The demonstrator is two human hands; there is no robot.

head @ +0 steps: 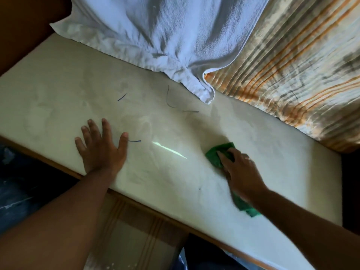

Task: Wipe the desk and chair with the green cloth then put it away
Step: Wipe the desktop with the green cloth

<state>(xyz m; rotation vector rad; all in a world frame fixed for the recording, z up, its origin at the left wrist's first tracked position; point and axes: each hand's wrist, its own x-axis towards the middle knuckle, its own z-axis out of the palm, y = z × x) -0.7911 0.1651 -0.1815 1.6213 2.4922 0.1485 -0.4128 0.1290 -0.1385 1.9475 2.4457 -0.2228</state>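
Head cam view, looking down at my own two arms. My right hand (240,172) is pressed down on the green cloth (218,154), fingers (224,155) curled over the top of it and gripping it against the desk (175,133). Bunched green pokes out in front of my fingertips, and another bit of the cloth sticks out from under the heel of my hand, close to the desk's near edge. So the cloth sits on the right-hand part of the desk, flat under my palm.

My left hand (101,149) is planted flat on the desk with the fingers spread wide, holding nothing, just resting there near the front edge, well apart from the cloth.

The desk top is pale and pretty smudgy, with a bright streak of light (169,151) between my hands. There are a few pen marks on it: a short blue one (134,141) right beside my left thumb, another blue dash (122,97) further back, and a thin curved grey line (169,97) near the middle.

At the back, a white towel (155,36) hangs down with its corner touching the desk, and beside it is a striped orange and grey curtain (292,65).
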